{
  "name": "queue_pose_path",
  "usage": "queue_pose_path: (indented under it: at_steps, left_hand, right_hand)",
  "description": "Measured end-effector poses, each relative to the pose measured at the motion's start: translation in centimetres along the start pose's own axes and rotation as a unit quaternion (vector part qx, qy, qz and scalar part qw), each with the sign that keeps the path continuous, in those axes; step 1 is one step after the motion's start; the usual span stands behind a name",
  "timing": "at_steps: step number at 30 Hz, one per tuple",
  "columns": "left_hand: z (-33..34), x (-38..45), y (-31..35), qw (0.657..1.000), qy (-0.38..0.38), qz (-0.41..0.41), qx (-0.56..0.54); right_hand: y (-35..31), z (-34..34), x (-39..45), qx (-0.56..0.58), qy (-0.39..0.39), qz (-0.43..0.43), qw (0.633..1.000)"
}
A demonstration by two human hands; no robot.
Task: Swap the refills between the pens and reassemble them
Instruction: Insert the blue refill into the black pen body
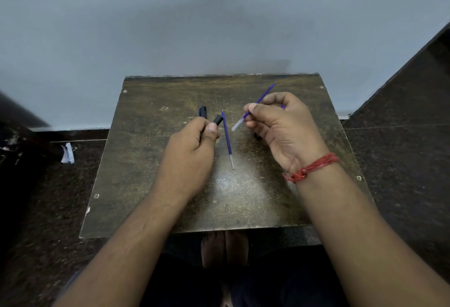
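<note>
My left hand (pixel 194 146) is closed around a black pen barrel (pixel 218 119), whose open end sticks out past the thumb toward the right. A black pen cap end (pixel 202 111) shows above the same fist. My right hand (pixel 282 126) pinches a blue refill (pixel 261 98) between thumb and fingers, its pale end (pixel 237 125) pointing down-left at the barrel. A second blue refill (pixel 227 140) lies loose on the worn brown table (pixel 151 160) between my hands. A dark pen part (pixel 258 137) lies half hidden under my right palm.
The small table stands against a grey wall (pixel 219 27). Dark speckled floor (pixel 401 160) surrounds it, with a crumpled white scrap (pixel 67 153) on the left. My bare feet (pixel 225 248) show below the table's near edge. A red thread band (pixel 311 168) circles my right wrist.
</note>
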State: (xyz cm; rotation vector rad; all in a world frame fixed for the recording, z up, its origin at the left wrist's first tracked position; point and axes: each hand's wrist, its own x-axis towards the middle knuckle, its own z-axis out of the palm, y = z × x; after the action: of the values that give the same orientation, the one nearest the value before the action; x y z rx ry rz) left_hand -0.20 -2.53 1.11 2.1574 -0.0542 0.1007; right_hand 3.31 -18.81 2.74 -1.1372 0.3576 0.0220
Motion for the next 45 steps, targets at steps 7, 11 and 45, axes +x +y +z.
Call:
queue_pose_path:
  at_steps: [7, 11, 45]
  left_hand:
    - [0.1, 0.1, -0.1, 1.000, -0.009, 0.003, 0.022]
    - [0.2, 0.1, 0.0, 1.000, -0.016, 0.009, 0.018]
    - [0.3, -0.1, 0.3, 0.999, -0.034, 0.031, 0.003]
  right_hand:
    - [0.2, 0.0, 0.5, 0.072, 0.051, -0.035, 0.995]
    - [0.3, 0.1, 0.5, 0.047, 0.041, -0.051, 0.997]
    - [0.8, -0.3, 0.2, -0.105, -0.049, -0.069, 0.991]
